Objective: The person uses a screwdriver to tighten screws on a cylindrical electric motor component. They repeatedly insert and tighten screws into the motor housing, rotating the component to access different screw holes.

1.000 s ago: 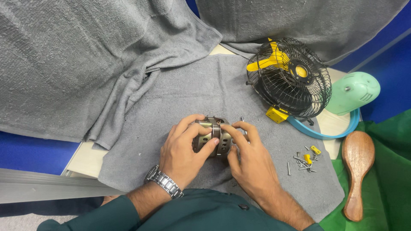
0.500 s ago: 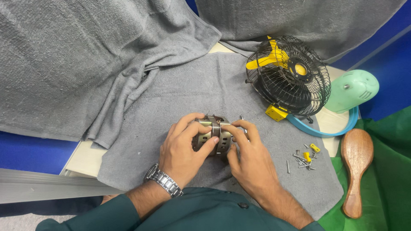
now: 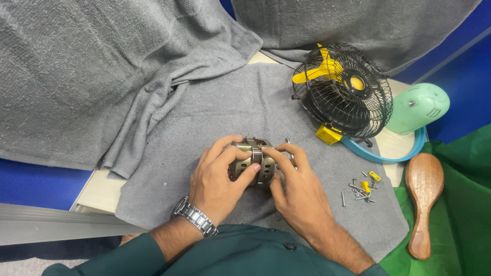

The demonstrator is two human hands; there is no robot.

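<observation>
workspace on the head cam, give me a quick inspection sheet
surface: grey towel spread over a pale table
job's things: slotted metal motor housing
clutter: loose screws and yellow clips, black fan cage with yellow blades, mint green cover, wooden brush
grippers: left hand and right hand both grip the housing
cables: nothing seen
surroundings: blue panels, green cloth

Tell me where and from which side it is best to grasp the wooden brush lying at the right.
Probably by its narrow handle, the near end of the wooden brush, coming from above. It lies flat on the green cloth with the wide oval head pointing away, and nothing covers the handle; the screws lie apart to its left.
</observation>
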